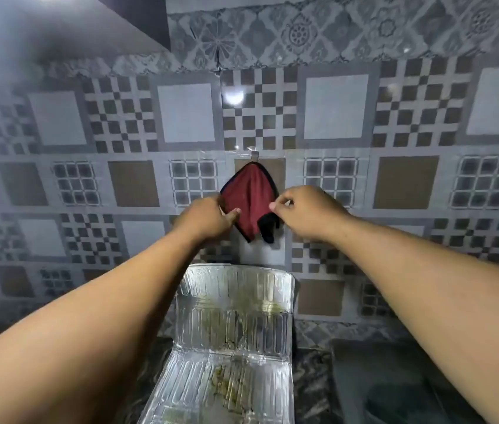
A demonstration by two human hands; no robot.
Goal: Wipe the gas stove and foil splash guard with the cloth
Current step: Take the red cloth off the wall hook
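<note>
Patterned wall tiles (335,107) fill the background. Red cloth (249,195) hangs from a wall hook (253,155), between both hands. Left hand (208,218) grips its left edge, thumb across the fabric. Right hand (306,214) pinches the right edge. Below the hands stands the foil splash guard (232,319), stained greenish.

Soft red cloth (249,198) hangs matt against glossy, light-catching wall tiles (335,107), above a ribbed, shiny foil splash guard (236,304) smeared with greenish grime.
</note>
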